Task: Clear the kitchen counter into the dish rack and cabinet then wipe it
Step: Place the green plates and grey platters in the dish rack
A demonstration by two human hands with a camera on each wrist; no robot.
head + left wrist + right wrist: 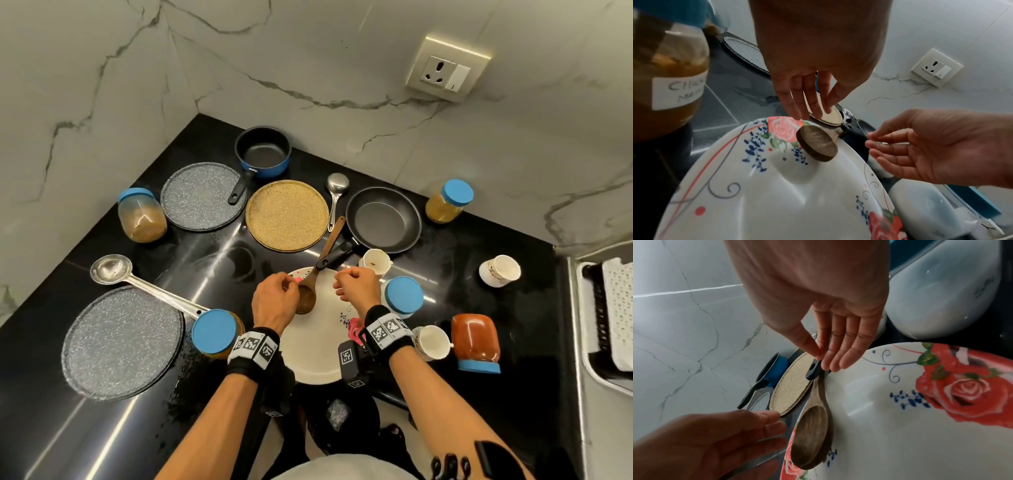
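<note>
A white plate with red roses (318, 356) (777, 203) (890, 426) lies at the counter's front. A wooden spoon (310, 287) (817, 143) (812, 433) rests on it, handle pointing away. My left hand (274, 301) (809, 104) hovers over the plate's far left rim, beside the spoon's bowl, fingers relaxed and empty. My right hand (356, 286) (834, 356) hangs over the far right rim, empty, its fingertips close to the end of the frying pan handle (813, 371); whether they touch it is unclear.
Crowding the black counter (212, 253) are a frying pan (383, 219), a blue saucepan (262, 152), a tan plate (287, 214), two grey speckled plates (121, 342), steel ladles (111, 270), several blue-lidded jars (215, 332) and white cups (500, 270). A dish rack (609, 315) stands at the right.
</note>
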